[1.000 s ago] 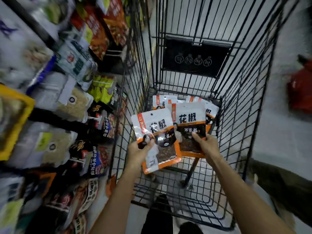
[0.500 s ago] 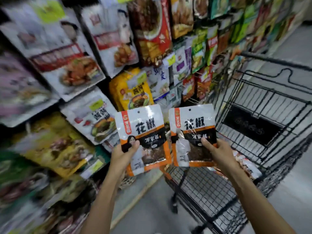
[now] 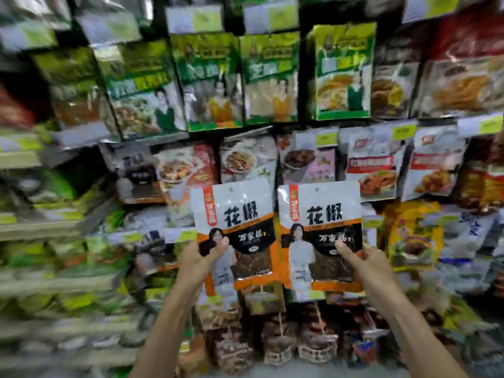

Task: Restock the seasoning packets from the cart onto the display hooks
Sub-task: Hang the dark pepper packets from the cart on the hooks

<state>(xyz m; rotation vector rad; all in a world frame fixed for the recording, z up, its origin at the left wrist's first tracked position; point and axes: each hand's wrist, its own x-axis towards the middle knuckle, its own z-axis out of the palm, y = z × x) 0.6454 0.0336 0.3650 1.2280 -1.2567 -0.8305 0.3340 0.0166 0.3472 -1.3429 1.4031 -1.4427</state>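
Our left hand (image 3: 200,261) pinches one upright white-and-orange plastic seasoning packet (image 3: 237,214), our right hand (image 3: 364,264) its twin (image 3: 320,214); display hooks ahead, hidden.

My left grip (image 3: 200,259) holds one white-and-orange plastic seasoning packet (image 3: 240,214); right grip (image 3: 362,264) holds its twin (image 3: 321,211) just beside; printed plastic hanging pouches (image 3: 248,159) behind both.

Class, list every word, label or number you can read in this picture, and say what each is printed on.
"花椒": left packet, held in the left hand.
"花椒": right packet, held in the right hand.
"万家" plus one unclear character: black band on both packets.
Red corner labels on both packets: too blurred to read.
Price tags and hanging packets behind: too blurred to read.
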